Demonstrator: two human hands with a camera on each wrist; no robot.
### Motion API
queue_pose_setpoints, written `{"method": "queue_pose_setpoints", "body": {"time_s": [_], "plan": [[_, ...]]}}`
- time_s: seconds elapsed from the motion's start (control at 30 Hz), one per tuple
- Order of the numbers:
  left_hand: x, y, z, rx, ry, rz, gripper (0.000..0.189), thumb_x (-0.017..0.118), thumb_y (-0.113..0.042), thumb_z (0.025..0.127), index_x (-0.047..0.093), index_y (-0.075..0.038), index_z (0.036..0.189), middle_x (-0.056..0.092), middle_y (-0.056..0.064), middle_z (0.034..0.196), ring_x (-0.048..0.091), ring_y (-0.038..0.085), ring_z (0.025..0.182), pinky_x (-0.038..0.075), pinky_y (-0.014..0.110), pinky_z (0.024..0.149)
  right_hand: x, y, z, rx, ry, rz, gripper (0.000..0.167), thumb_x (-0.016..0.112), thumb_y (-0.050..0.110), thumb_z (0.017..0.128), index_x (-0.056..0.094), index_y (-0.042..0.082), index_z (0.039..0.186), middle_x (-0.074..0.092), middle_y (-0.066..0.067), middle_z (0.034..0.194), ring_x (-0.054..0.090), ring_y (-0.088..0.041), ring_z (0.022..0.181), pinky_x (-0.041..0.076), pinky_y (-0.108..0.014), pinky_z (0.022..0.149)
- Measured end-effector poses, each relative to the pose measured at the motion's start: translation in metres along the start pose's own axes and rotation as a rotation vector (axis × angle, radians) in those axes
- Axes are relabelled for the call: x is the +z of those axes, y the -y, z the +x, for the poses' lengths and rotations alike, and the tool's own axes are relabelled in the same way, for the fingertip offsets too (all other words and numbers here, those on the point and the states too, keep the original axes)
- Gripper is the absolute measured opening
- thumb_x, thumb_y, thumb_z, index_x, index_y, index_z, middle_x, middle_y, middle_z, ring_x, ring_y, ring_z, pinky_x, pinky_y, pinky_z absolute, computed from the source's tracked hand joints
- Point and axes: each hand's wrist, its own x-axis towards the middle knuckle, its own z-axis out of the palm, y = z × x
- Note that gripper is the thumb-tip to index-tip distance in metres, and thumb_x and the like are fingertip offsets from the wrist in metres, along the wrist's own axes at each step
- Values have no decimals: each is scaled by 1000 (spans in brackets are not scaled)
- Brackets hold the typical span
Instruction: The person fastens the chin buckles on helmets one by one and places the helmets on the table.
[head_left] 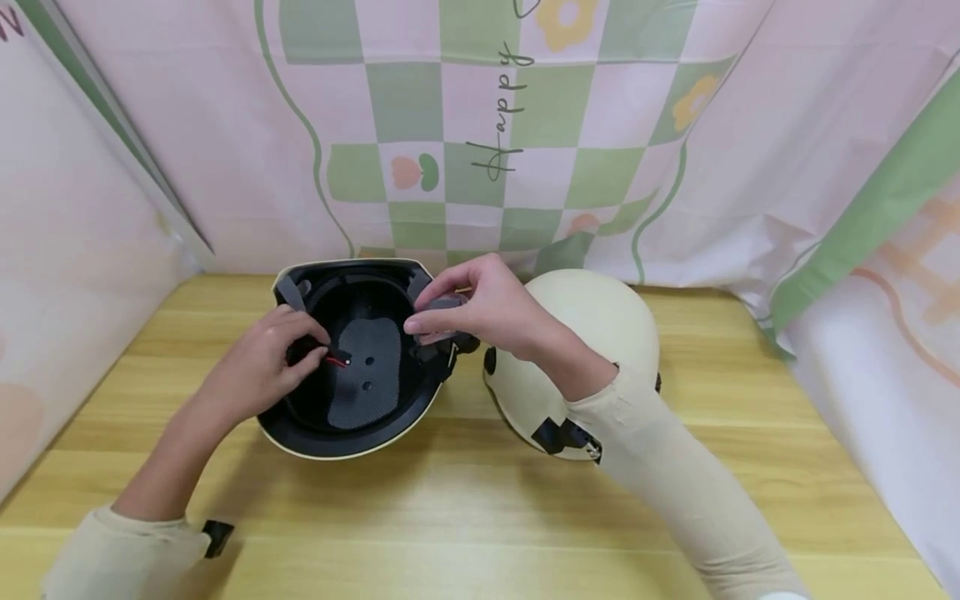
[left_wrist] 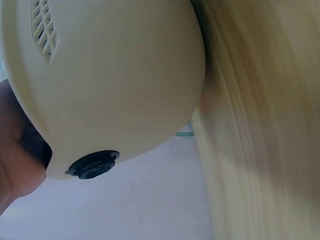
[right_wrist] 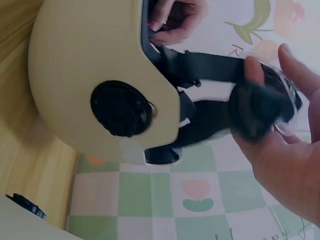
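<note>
A cream helmet [head_left: 363, 454] lies upside down on the table, its black padded inside facing up. Reaching over its left rim, my left hand [head_left: 258, 362] pinches a small dark piece with a thin red strip [head_left: 335, 361] inside the shell; its kind is unclear. My right hand [head_left: 487, 308] is above the right rim and holds the black chin strap [right_wrist: 215, 67], bunched with some clear plastic [right_wrist: 287, 85]. In the right wrist view the strap runs from the helmet's edge into my fingers, partly blurred. The left wrist view shows mostly the outer shell [left_wrist: 120, 75].
A second cream helmet [head_left: 592, 308] stands dome up to the right, partly under my right forearm. Below both is a wooden table [head_left: 480, 533]. A printed curtain [head_left: 480, 108] hangs behind, with white cloth sides [head_left: 75, 208].
</note>
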Motion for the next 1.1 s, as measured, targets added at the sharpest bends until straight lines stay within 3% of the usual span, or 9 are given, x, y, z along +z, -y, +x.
{"method": "queue_pose_setpoints", "body": {"time_s": [0.17, 0.37, 0.5, 0.63, 0.87, 1.0, 1.1], "plan": [[3, 1, 0, 2, -62, -21, 15, 81, 5, 82, 75, -7, 89, 67, 7, 90, 55, 25, 88, 48, 45, 74, 3, -2, 3, -8, 1, -30, 19, 86, 3, 81, 71, 2, 91, 69, -9, 97, 71, -18, 79, 55, -28, 70], [6, 3, 0, 40, -193, -59, 18, 81, 6, 78, 73, -8, 87, 71, 10, 94, 52, 29, 98, 36, 51, 85, 4, -5, 5, -1, 89, 106, 16, 72, -8, 86, 57, -2, 91, 66, -16, 93, 77, -28, 83, 62, -37, 80], [5, 4, 2, 97, -264, -90, 17, 77, 6, 75, 72, -7, 85, 76, 12, 97, 55, 34, 109, 30, 55, 87, 5, -9, 6, 11, 129, 209, 17, 63, -14, 89, 51, -3, 90, 64, -21, 113, 77, -34, 92, 61, -38, 84], [5, 2, 3, 81, -276, -144, 17, 76, 9, 76, 73, -5, 85, 75, 12, 95, 57, 33, 111, 32, 56, 94, 5, -12, 8, 10, 139, 226, 19, 64, -14, 90, 51, -2, 85, 66, -25, 127, 76, -35, 101, 61, -35, 85], [5, -1, 4, 51, -278, -173, 15, 76, 10, 79, 73, -3, 87, 74, 12, 94, 58, 32, 110, 34, 60, 102, 4, -16, 10, -22, 107, 186, 35, 72, -7, 90, 48, 4, 68, 73, -23, 113, 75, -31, 104, 59, -29, 83], [6, -1, 5, 53, -280, -172, 16, 75, 10, 78, 74, -3, 88, 73, 11, 94, 58, 31, 109, 36, 57, 102, 6, -18, 10, -31, 60, 148, 37, 78, -4, 87, 50, 5, 65, 77, -17, 97, 76, -29, 94, 58, -30, 80], [7, -2, 5, 58, -283, -163, 17, 76, 11, 78, 74, -3, 88, 73, 10, 94, 58, 30, 108, 39, 46, 101, 8, -20, 10, -29, 54, 136, 30, 79, -8, 85, 55, 2, 70, 75, -14, 86, 76, -29, 83, 60, -33, 79]]}}
